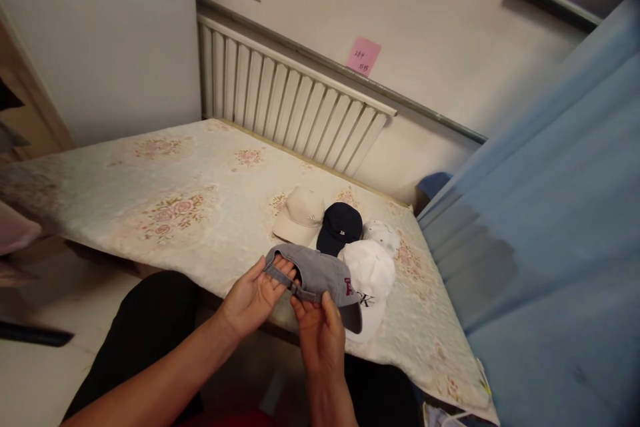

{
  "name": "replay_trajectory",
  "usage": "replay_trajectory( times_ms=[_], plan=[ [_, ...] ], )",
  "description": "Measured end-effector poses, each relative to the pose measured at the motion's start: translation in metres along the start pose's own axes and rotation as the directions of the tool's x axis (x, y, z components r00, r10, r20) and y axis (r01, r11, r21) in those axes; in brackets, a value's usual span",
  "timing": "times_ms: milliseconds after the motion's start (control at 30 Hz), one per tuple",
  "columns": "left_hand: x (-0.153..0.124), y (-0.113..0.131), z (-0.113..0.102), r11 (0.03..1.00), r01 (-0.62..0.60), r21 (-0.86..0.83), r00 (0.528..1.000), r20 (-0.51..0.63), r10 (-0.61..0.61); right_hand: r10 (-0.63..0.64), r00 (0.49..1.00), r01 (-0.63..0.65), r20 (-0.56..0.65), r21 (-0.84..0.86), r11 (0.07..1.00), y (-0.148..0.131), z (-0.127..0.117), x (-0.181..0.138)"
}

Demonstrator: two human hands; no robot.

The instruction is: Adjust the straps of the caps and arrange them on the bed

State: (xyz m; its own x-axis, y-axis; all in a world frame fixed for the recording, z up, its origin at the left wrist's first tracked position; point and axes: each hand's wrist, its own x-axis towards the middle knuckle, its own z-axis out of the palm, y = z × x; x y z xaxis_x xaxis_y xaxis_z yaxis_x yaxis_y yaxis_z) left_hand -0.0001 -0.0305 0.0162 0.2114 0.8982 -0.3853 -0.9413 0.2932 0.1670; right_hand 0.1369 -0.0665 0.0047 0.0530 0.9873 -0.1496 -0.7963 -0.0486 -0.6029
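A grey baseball cap (320, 272) with a dark red emblem is held up over the bed's near edge, its back strap turned toward me. My left hand (260, 295) has its fingers at the strap and rear opening, thumb on the cap's edge. My right hand (320, 327) grips the strap's buckle end and lower rim between thumb and fingers. Just beyond lie a white cap (369, 267) with black letters, partly covered by the grey one, a dark navy cap (341, 223), a beige cap (300, 215) and another white cap (383, 235).
The caps rest on a bed with a flowered cover (210, 173). Behind it stand a white radiator (290, 97) and a wall with a pink note (364, 55). A blue curtain (545, 227) hangs on the right. Another person's hand (15, 275) shows at the left edge.
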Motion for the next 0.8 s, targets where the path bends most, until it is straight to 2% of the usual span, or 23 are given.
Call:
replay_trajectory(
  times_ms=[300,467,600,733,800],
  plan=[
    [-0.001,0.001,0.001,1.000,0.007,-0.010,1.000,0.004,-0.007,0.069,0.997,-0.067,-0.028,0.069,0.995,-0.003,-0.003,-0.001],
    [0.002,0.001,-0.002,0.999,0.018,0.048,1.000,-0.013,-0.018,0.067,0.997,-0.065,-0.024,0.072,0.995,-0.004,-0.004,-0.002],
    [-0.004,-0.005,-0.001,0.990,0.031,0.134,0.989,0.142,-0.050,0.033,0.999,-0.033,0.000,0.053,0.998,-0.003,-0.002,-0.002],
    [-0.016,-0.016,0.001,0.957,-0.048,0.285,0.921,0.384,-0.068,0.001,1.000,-0.001,0.023,-0.004,1.000,0.002,0.002,-0.002],
    [-0.021,-0.021,0.002,0.919,-0.116,0.376,0.891,0.448,-0.071,-0.022,0.999,0.023,0.030,-0.038,0.999,0.005,0.004,-0.002]
  ],
)
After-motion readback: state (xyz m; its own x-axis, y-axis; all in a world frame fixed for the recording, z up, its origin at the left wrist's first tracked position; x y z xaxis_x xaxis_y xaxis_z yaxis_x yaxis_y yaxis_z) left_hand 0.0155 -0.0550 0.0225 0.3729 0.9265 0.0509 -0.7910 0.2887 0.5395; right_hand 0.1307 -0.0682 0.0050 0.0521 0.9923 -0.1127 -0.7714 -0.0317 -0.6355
